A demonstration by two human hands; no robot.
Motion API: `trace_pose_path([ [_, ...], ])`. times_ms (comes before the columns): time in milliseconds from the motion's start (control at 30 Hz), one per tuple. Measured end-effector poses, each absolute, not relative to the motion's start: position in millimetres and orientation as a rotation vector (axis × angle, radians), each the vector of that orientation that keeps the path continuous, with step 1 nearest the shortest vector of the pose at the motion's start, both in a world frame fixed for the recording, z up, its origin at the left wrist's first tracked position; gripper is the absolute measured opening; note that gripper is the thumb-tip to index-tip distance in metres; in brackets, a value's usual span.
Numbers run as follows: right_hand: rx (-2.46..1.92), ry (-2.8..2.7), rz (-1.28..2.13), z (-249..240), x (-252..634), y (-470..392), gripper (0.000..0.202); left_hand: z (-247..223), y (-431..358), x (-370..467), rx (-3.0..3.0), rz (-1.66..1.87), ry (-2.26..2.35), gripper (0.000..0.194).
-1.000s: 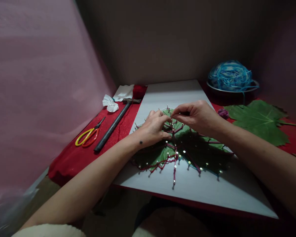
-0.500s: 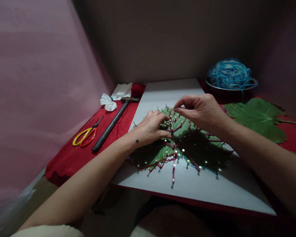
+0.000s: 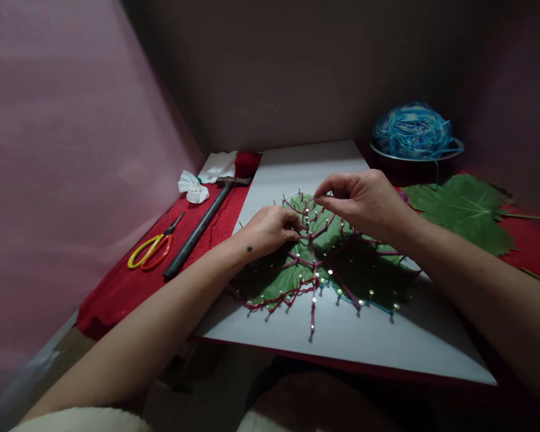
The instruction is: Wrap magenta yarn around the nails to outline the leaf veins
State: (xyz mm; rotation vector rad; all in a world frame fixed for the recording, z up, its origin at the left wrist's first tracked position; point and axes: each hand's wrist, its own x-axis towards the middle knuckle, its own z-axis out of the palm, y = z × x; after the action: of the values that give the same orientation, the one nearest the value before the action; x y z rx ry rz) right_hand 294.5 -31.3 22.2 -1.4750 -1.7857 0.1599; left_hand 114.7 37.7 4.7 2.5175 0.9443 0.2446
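A green leaf [image 3: 279, 282] lies on a white board [image 3: 342, 345], ringed and crossed by several nails. Purple yarn [image 3: 313, 313] runs between nails along the leaf's veins; red yarn edges its lower left and blue yarn its lower right. My right hand [image 3: 362, 195] is over the upper part of the leaf, thumb and forefinger pinched on a purple strand. Over the leaf's left side, my left hand [image 3: 272, 231] has its thumb and fingertips drawn together beside the central nails. What these fingers hold, if anything, is hidden.
Left on red cloth [image 3: 112, 294] lie scissors [image 3: 150, 252] with yellow and orange handles, a hammer [image 3: 198, 231], a crumpled white tissue [image 3: 193, 187] and a red yarn ball [image 3: 247, 164]. At right are a blue yarn ball [image 3: 411, 132] in a metal bowl [image 3: 459, 147] and another leaf [image 3: 463, 210].
My left hand's thumb and fingers have closed together from a spread position. My right hand keeps its pinch near the leaf's top. The whole view has shifted slightly.
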Motion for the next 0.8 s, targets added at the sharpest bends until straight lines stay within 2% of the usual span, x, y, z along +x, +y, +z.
trace_pose_path([
  [133,-1.454,-1.808,0.218,22,297,-31,0.014,4,38,115,2.563,0.222,0.992,0.007],
  [400,-1.285,-2.002,0.831,24,301,-31,0.012,6,37,119,2.727,0.15,1.112,0.01],
  [667,-1.354,-2.106,0.696,23,295,-33,0.01,4,46,117,2.869,0.153,0.92,0.018],
  [800,-1.391,-2.097,0.645,25,298,-32,0.01,2,56,117,2.872,0.185,0.669,0.021],
])
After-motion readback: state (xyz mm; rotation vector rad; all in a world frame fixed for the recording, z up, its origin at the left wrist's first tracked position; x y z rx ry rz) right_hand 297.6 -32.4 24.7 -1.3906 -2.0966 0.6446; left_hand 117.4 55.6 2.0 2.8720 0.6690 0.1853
